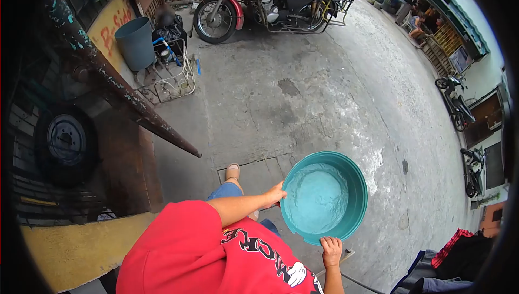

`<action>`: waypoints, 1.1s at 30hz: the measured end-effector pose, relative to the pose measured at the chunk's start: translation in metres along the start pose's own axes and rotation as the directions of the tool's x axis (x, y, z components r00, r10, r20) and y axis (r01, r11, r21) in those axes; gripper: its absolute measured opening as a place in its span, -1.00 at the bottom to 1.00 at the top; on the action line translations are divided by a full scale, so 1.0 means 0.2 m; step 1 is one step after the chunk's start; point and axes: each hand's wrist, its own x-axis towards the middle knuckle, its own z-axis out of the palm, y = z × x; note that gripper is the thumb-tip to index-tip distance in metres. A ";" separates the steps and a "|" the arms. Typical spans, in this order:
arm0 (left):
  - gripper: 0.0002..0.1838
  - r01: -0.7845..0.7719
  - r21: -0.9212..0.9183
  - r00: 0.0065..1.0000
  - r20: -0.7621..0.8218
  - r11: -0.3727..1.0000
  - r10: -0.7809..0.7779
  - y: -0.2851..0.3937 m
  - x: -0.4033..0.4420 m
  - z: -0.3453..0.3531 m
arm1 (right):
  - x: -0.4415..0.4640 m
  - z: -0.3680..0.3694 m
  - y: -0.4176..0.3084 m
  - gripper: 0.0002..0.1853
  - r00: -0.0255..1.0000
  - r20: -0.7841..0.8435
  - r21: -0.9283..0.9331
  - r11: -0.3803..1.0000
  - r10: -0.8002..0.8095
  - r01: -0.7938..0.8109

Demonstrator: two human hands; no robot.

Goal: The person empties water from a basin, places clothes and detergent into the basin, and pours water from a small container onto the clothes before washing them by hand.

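Observation:
A round teal plastic basin (354, 169) with rippling water (316, 194) in it is held out in front of my red shirt. My left hand (276, 193) grips its rim on the left side, the fingers partly hidden behind the wall. On the near edge, my right hand (331, 249) curls its fingers over the rim. A small notch shows in the rim between the two hands. Below my left arm, one sandalled foot (233, 172) stands on the concrete.
A rusty post (143, 107) slants in at the left, near a spare tyre (66, 138). Ahead are a grey bin (134, 44), a metal rack (173, 86) and a red motorcycle (265, 2). Dark clothes (459, 261) hang at lower right. People sit far off at upper right.

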 end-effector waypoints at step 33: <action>-0.42 -0.250 -0.462 0.750 -0.648 0.851 -0.132 1.48 0.75 -2.42 | 4.54 0.06 -0.52 -0.65 0.860 0.382 0.528 0.844 -0.338 0.097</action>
